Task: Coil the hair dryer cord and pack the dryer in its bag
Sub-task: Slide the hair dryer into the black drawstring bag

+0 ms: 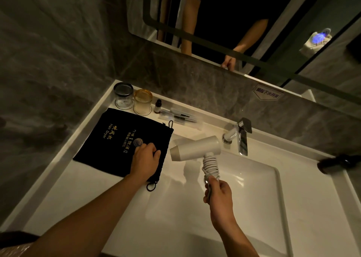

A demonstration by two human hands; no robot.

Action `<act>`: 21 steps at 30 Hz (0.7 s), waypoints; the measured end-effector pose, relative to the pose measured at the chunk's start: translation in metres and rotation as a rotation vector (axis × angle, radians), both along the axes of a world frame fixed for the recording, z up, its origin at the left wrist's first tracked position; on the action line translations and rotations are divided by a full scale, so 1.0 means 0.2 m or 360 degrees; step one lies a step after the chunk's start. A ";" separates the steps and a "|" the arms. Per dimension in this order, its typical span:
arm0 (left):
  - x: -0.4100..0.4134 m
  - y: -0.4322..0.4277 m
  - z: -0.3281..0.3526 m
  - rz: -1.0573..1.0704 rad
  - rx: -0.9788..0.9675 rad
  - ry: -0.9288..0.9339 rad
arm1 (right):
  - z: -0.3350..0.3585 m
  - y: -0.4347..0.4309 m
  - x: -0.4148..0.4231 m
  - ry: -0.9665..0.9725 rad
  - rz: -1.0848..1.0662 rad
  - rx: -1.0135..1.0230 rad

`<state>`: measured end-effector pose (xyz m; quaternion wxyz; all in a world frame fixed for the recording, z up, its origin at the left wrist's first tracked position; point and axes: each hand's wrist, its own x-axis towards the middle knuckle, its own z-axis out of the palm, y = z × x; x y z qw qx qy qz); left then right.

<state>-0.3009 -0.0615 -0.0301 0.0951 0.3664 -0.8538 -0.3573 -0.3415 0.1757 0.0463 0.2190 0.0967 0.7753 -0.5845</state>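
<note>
Dryer above right hand, beside bag.

White basin sat below chrome faucet. On back ledge, left to right: clear jar with dark lid, amber jar just beside it, small dark bottle, wrapped toiletries. Mirror hung above grey marble backsplash; label sticker stuck below mirror edge. Dark object lay at counter's right end.
</note>
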 end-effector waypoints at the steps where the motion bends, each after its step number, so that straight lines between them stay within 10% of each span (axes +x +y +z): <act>1: 0.01 0.01 0.01 0.0030 -0.0004 0.0055 | 0.00 -0.01 0.01 0.0005 0.0020 -0.0013; 21: 0.12 0.07 0.15 -0.0072 0.0196 0.0537 | 0.06 -0.24 0.13 -0.0256 0.0508 -0.0110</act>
